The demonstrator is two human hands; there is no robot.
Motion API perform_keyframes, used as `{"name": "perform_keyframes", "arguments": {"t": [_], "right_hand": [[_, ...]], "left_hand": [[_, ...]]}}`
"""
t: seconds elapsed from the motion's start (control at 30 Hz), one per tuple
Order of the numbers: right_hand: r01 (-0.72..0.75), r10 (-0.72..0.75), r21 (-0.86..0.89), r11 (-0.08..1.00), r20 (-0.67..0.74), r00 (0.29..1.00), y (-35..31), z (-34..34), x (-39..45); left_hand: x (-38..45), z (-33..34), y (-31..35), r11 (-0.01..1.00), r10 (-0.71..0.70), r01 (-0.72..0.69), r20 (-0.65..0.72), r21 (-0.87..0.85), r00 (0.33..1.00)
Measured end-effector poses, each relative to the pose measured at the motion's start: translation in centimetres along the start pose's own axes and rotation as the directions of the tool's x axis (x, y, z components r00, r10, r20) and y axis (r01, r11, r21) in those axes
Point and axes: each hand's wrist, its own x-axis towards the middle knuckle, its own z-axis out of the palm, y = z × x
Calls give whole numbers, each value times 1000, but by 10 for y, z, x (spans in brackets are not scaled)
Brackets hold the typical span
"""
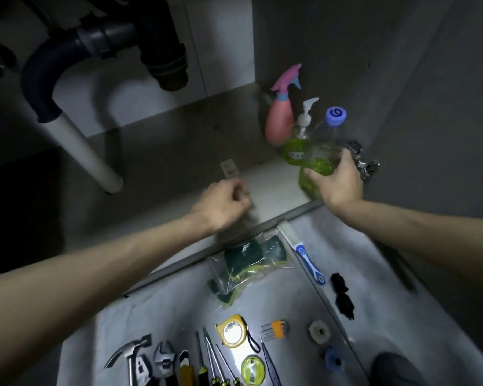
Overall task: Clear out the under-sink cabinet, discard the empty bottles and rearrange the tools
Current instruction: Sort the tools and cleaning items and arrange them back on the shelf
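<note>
Here, in the head view, the right hand (338, 179) reaches into the under-sink cabinet, fingers and thumb curled round the lower body of a clear bottle of green liquid (318, 165) with a purple cap, held at the front right of the cabinet floor (162, 151); whether its base touches the floor cannot be told. Just beside it on the left stands a pump bottle (299, 143) of green soap, and behind that a pink spray bottle (280, 118), both near the right wall. The left hand (223, 201) hovers over the front middle of the cabinet floor, its fingers curled in; whether it holds anything cannot be told. At the back left a dark drain pipe (76, 51) bends down into a white pipe (81, 146) that meets the floor. Outside the cabinet, on the grey floor in front, lie a bag of green sponges (246, 266), a blue-and-white brush (304, 254) and black plastic parts (342, 295). Nearer the camera are a yellow tape measure (233, 331), a hammer (130, 353), an adjustable wrench (163, 358), a row of screwdrivers (211, 358) and a round green tape (253, 369).
</note>
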Motion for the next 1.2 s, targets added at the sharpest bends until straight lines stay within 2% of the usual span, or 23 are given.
{"name": "perform_keyframes", "arguments": {"t": [0.13,0.23,0.33,0.43,0.53,0.63,0.7,0.77,0.83,0.9,1.0,1.1,1.13,1.2], "right_hand": [[-124,125,-39,992,20,992,20,4,19],[-213,214,-27,977,16,977,27,13,22],[-338,337,43,940,18,941,36,16,16],[-364,363,103,926,34,931,51,13,-4],[-368,342,160,916,168,924,71,15,-32],[-337,289,69,939,372,882,77,23,-54],[-226,216,-43,973,512,831,73,28,-61],[46,70,-163,986,643,763,70,33,-63],[337,-72,-224,915,729,681,70,40,-64],[524,-174,-242,816,763,623,74,50,-65],[689,-298,-190,700,799,523,87,65,-74],[818,-326,-160,553,862,389,99,75,-80],[840,-318,-178,513,869,379,102,78,-81],[835,-317,-222,503,851,418,107,81,-83]], "left_hand": [[-12,32,-30,990,-31,3,204,139,979],[-23,51,-42,976,5,-71,307,204,952],[-29,69,-45,936,71,-182,347,300,935],[-32,85,-48,900,87,-220,339,376,937],[-36,103,-53,829,53,-244,362,504,931],[-39,113,-63,795,6,-253,410,551,912],[-38,113,-69,767,20,-292,434,571,901],[-35,111,-73,737,27,-318,444,596,896],[-33,110,-76,704,28,-335,447,626,894],[-31,113,-80,697,62,-354,440,623,896],[-32,115,-87,763,161,-368,396,531,904],[-36,113,-97,789,187,-387,413,477,891],[-38,111,-101,800,191,-387,417,458,889],[-37,107,-108,816,220,-401,419,416,881]]}}
